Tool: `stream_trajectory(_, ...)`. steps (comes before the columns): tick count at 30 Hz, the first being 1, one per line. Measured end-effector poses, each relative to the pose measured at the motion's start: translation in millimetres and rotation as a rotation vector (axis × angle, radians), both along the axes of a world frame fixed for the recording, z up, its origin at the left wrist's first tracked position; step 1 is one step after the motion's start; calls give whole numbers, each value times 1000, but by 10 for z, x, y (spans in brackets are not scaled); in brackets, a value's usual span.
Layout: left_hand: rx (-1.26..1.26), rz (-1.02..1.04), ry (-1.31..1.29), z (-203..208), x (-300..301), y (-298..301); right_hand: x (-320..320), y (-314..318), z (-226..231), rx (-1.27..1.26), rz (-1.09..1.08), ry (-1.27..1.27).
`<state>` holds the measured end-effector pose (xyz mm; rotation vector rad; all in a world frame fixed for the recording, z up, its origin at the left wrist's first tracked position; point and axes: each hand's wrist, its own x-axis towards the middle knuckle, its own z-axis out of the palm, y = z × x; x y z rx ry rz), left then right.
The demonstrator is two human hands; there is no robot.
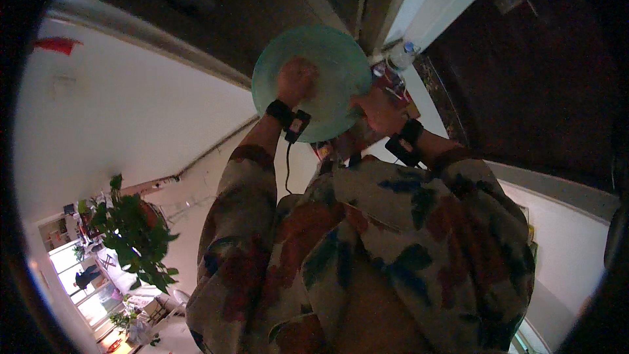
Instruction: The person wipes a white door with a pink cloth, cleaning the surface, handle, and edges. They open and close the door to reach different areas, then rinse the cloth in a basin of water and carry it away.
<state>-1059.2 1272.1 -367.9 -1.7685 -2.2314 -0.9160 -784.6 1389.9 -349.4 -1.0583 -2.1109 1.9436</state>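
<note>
A round, pale green basin [344,59] is held out in front of me, its wide rim facing up. My right hand [380,110] grips the basin's right rim, with the fingertips reaching over the edge. Inside the basin, on its left side, is my left hand [298,80], rounded and blurred. Its fingers are too smeared to read, and anything under it is hidden. Each wrist wears a black strap with a small dark box; a cable hangs from the left box [298,126].
Right of the basin, a clear bottle with a blue cap [401,56] stands near red items on a small surface. A dark door [524,72] fills the right side, and a white wall [124,98] the left. A leafy green plant [134,239] hangs at the lower left.
</note>
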Motion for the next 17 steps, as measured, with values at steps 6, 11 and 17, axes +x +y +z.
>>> stream_trajectory(6, -230, -29, 508, 976, -911, 710, -892, 724, 137, 994, 176, 476)
stream_trajectory(11, 116, 17, -584, 1026, -1621, 1272, -1824, 1372, 243, -257, -25, 226)
stream_trajectory(17, -256, 471, 215, 683, -2854, 2285, -2870, 2444, -252, 729, 586, 253)
